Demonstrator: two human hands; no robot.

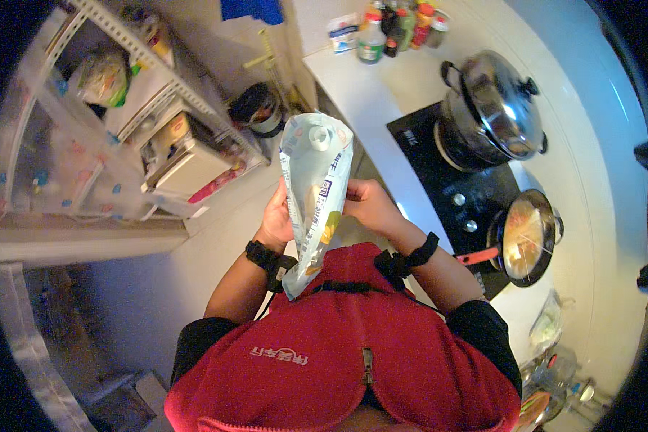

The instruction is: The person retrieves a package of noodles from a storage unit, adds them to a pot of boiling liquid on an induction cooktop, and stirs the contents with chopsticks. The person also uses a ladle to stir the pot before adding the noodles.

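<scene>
A long printed plastic food package (324, 200) hangs between my hands, its far end wide and its near end narrowing towards the red apron. Around its left edge is my left hand (278, 213), partly hidden behind it. My right hand (371, 205) pinches the right edge with bent fingers. To the right, a frying pan (552, 237) with a red handle holds noodle-like food in liquid, with thin sticks or strands across it. A lidded steel pot (491, 113) stands farther back on the black cooktop (432, 156).
Several sauce bottles (399, 29) and a small white packet (344, 33) stand at the counter's back. A slotted metal shelf (183, 86) with bags and boxes is at left, a dark pot (262, 110) beside it. A plastic bag (546, 324) lies near the pan.
</scene>
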